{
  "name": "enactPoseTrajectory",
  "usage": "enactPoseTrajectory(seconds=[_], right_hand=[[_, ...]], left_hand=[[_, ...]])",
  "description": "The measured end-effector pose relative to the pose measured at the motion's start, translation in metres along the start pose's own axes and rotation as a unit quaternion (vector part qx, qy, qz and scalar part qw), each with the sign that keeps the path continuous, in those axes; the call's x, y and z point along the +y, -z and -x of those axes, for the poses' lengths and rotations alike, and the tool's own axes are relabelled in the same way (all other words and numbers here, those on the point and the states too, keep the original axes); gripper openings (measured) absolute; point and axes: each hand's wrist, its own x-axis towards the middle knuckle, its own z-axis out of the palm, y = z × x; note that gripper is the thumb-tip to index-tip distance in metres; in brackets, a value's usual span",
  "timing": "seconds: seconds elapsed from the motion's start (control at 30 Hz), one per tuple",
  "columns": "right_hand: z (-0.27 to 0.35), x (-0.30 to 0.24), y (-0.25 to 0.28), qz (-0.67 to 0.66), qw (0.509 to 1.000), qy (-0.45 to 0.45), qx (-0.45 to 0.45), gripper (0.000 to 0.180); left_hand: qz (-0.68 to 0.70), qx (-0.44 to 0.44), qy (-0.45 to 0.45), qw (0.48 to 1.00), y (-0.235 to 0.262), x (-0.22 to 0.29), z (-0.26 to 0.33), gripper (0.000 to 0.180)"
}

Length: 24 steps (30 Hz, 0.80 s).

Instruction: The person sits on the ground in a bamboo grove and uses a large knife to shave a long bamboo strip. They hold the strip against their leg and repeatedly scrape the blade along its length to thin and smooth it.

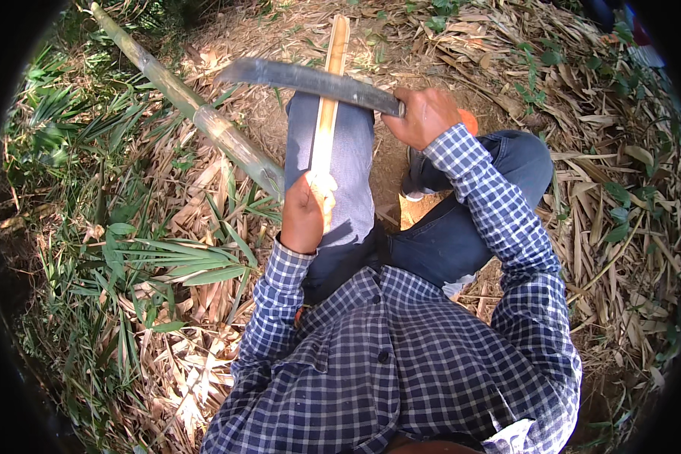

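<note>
The bamboo strip (328, 106), a pale yellow split slat, lies lengthwise along the person's left thigh, its far end reaching past the knee toward the top of the view and its near end gripped at the lap. The left hand (304, 213) is closed around that near end, fingers wrapped over the strip, holding it down against the grey-blue trouser leg (352, 163). Across the strip, near the knee, lies the blade of a long dark knife (306, 79) (a heavy chopping blade, slightly curved toward its tip), set almost at right angles to the slat and seemingly touching its upper face. The right hand (424, 115) is clenched on the knife's handle, just right of the strip, the knuckles up and the wrist bent inward. Both forearms wear a blue and white checked shirt (401, 356). The right leg, in darker jeans, is folded outward to the right. A thick green bamboo pole (197, 110) lies on the ground to the left, slanting from the upper left down to just beside the left hand; whether it touches the leg cannot be told. All around the ground is covered with dry bamboo leaves (613, 189) and husks, with green leaves (166, 253) on the left.
</note>
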Motion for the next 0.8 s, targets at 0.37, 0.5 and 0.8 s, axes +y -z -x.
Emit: enactPoseTrajectory(seconds=[0.37,0.5,0.8], right_hand=[[-0.006,0.003,0.002,0.024,1.0,0.006,0.0,0.035],[-0.013,0.004,0.006,0.051,0.996,0.031,-0.072,0.035],[-0.015,0.01,0.01,0.104,0.99,0.083,-0.037,0.04]], left_hand=[[-0.067,0.017,-0.029,0.997,0.001,0.01,-0.003,0.023],[-0.059,0.001,-0.04,0.997,0.008,0.003,-0.005,0.021],[-0.027,-0.003,0.021,0.999,0.012,0.007,-0.005,0.021]])
